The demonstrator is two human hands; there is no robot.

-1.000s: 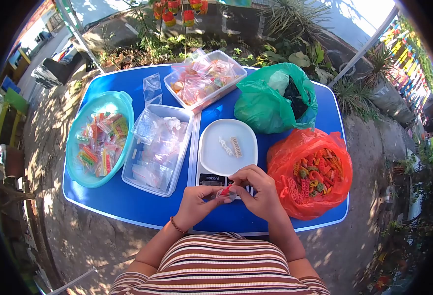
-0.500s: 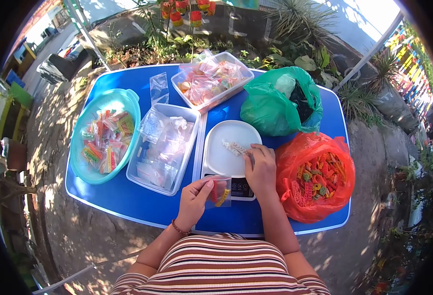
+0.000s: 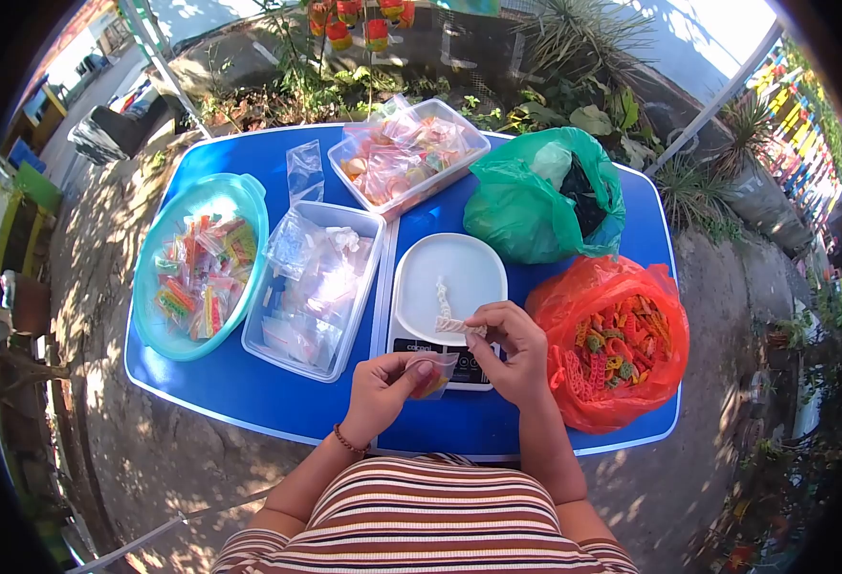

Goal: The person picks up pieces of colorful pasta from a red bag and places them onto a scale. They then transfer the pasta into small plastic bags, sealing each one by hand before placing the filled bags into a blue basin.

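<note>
My left hand [image 3: 380,390] is closed on a small clear plastic bag [image 3: 446,366] with red and yellow pieces inside, over the front edge of a digital kitchen scale [image 3: 404,346]. Between the fingertips of my right hand [image 3: 516,354] is a white ridged snack piece [image 3: 451,325], just above the near rim of the scale's white pan [image 3: 473,268]. Another white snack piece [image 3: 442,292] lies on that pan. Part of the scale's button panel is hidden behind my hands.
Left stand a turquoise basin [image 3: 260,206] of filled packets and a clear tub [image 3: 379,230] of empty bags. Behind is another tub [image 3: 478,153] of packets. On the right, a green plastic bag [image 3: 507,215] and a red plastic bag [image 3: 574,287] of colourful pieces sit on the blue table [image 3: 220,402].
My right hand has lifted a white snack piece off the pan and drawn it nearer. My left hand has shifted slightly right, its fingers now covering more of the small bag.
</note>
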